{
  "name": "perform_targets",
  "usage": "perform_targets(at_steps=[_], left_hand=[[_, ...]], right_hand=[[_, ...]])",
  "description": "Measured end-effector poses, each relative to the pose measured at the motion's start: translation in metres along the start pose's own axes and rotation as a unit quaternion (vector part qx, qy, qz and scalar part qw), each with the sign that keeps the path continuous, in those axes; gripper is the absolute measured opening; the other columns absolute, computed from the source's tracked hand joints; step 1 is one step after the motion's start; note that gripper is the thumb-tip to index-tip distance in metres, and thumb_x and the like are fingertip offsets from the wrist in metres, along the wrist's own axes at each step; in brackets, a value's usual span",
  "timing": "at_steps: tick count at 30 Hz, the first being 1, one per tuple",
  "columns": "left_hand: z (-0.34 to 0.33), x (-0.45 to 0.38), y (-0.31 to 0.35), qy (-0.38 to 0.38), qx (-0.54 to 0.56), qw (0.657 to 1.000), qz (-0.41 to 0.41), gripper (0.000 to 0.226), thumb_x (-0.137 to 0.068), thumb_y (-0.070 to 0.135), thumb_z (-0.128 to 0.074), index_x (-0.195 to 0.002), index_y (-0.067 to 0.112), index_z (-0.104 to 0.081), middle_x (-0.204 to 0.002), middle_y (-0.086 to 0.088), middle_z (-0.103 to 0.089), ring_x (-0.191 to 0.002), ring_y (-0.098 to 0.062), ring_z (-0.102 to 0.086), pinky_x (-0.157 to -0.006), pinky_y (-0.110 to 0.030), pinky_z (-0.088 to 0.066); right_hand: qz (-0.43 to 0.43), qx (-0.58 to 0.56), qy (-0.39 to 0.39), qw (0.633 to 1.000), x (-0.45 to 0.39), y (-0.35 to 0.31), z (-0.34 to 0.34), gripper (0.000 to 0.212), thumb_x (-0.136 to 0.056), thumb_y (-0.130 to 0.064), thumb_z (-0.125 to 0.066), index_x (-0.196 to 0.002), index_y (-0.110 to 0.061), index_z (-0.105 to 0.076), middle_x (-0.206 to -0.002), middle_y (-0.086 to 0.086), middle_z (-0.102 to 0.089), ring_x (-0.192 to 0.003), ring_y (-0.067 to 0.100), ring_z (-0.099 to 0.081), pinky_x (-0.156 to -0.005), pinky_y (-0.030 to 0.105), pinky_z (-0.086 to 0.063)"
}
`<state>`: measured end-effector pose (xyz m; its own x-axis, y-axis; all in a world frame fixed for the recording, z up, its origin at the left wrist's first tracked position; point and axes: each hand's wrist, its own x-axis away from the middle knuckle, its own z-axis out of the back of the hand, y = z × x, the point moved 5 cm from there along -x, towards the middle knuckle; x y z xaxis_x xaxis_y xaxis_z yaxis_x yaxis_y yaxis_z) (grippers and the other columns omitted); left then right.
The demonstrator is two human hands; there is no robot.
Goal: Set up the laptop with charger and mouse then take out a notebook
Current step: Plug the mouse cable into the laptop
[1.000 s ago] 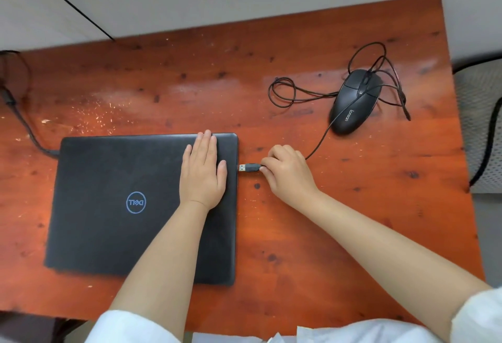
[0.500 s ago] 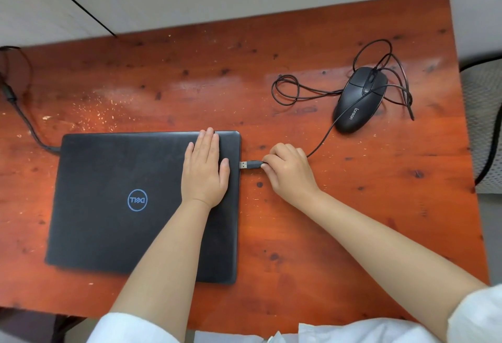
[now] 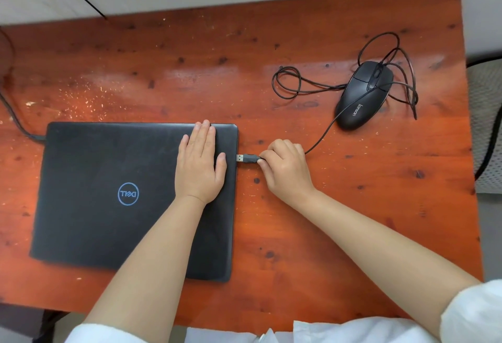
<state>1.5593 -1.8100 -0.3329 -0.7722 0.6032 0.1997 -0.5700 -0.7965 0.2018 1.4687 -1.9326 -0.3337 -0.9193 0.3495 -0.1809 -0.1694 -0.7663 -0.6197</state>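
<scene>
Far left: charger cable (image 3: 16, 120) runs to the left edge of the closed Dell laptop (image 3: 108, 193), apparently plugged in; left hand (image 3: 199, 168) lies flat and open on the lid's far right corner, grasping nothing. Right of the laptop: right hand (image 3: 288, 166) pinches the mouse's USB plug (image 3: 246, 158), metal tip at the right edge, seemingly not yet seated. Far right: wired mouse (image 3: 362, 95) amid loose cable on the wooden desk (image 3: 353, 220); notebook not in view, still to fetch.
</scene>
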Motion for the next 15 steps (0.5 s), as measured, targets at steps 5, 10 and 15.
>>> perform_targets(at_steps=[5,10,15], left_hand=[[0.002,0.000,0.000,0.003,-0.004,1.000,-0.002,0.058,-0.088,0.025,-0.028,-0.138,-0.005,-0.034,-0.149,-0.020,-0.033,-0.141,-0.032,-0.026,-0.117,-0.046,-0.016],[0.003,0.000,0.002,0.005,-0.001,1.000,-0.001,0.057,-0.088,0.023,-0.030,-0.137,-0.007,-0.035,-0.147,-0.022,-0.036,-0.140,-0.034,-0.028,-0.116,-0.046,-0.016],[0.003,0.000,0.003,0.009,-0.006,1.000,-0.013,0.066,-0.084,0.030,-0.020,-0.134,-0.010,-0.039,-0.144,-0.025,-0.040,-0.137,-0.038,-0.032,-0.113,-0.050,-0.021]], right_hand=[[0.023,0.004,-0.010,1.000,0.002,-0.002,-0.004,0.005,-0.067,0.001,-0.067,-0.062,0.003,-0.065,-0.060,0.017,-0.063,-0.055,0.030,-0.061,-0.059,0.031,-0.038],[0.043,-0.002,-0.009,0.999,-0.007,-0.003,-0.004,0.005,-0.067,0.001,-0.066,-0.062,0.004,-0.065,-0.060,0.018,-0.063,-0.055,0.031,-0.061,-0.058,0.031,-0.044],[0.066,-0.005,-0.029,0.997,-0.008,-0.004,-0.007,0.004,-0.067,0.005,-0.067,-0.064,0.006,-0.064,-0.061,0.019,-0.062,-0.055,0.033,-0.059,-0.056,0.034,-0.048]])
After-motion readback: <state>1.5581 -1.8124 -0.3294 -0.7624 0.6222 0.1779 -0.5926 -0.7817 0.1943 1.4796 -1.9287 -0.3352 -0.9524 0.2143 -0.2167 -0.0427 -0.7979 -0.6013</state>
